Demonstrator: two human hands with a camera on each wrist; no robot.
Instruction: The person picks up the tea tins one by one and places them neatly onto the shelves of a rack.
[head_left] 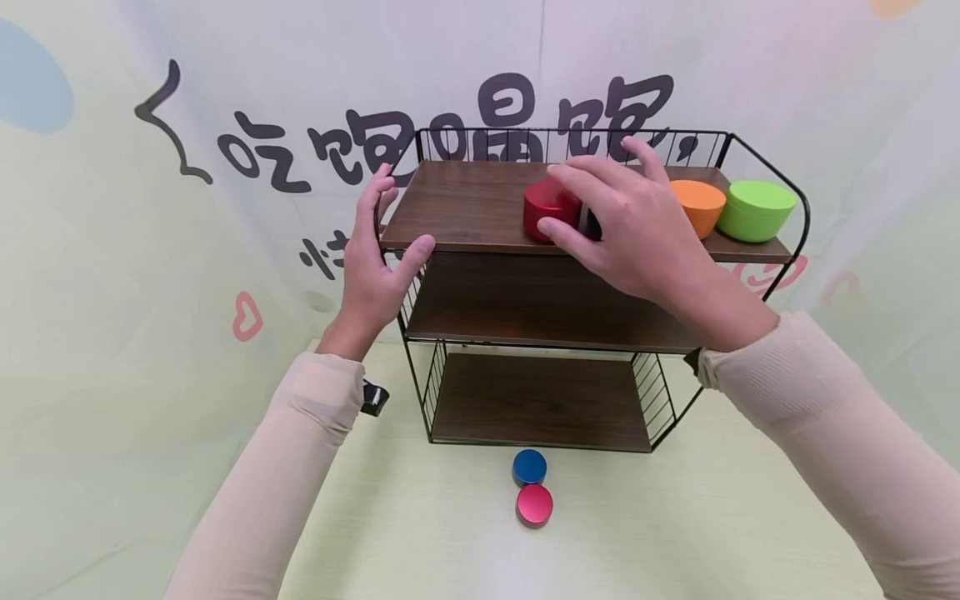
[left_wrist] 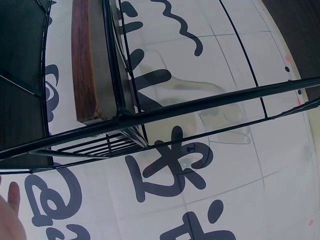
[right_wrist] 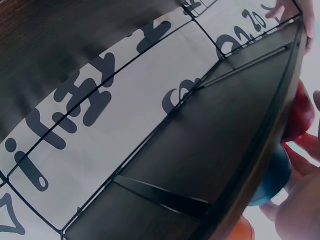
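Note:
A three-tier rack (head_left: 465, 200) with dark wooden boards and black wire sides stands in front of me. My left hand (head_left: 375, 267) grips its upper left corner, thumb over the top board's front edge and fingers outside the side wire. On the top board, my right hand (head_left: 630, 225) holds a red round tin (head_left: 542, 208) between thumb and fingers. A teal round container (right_wrist: 274, 177), dark and mostly hidden behind the hand in the head view, sits beside it. Farther right on that board are an orange container (head_left: 699, 204) and a lime-green one (head_left: 756, 210).
A blue round tin (head_left: 529, 467) and a pinkish-red round tin (head_left: 535, 505) lie touching or nearly so on the pale table (head_left: 450, 533), before the bottom board (head_left: 540, 400). Behind the rack hangs a white printed cloth (head_left: 300, 67) with black lettering.

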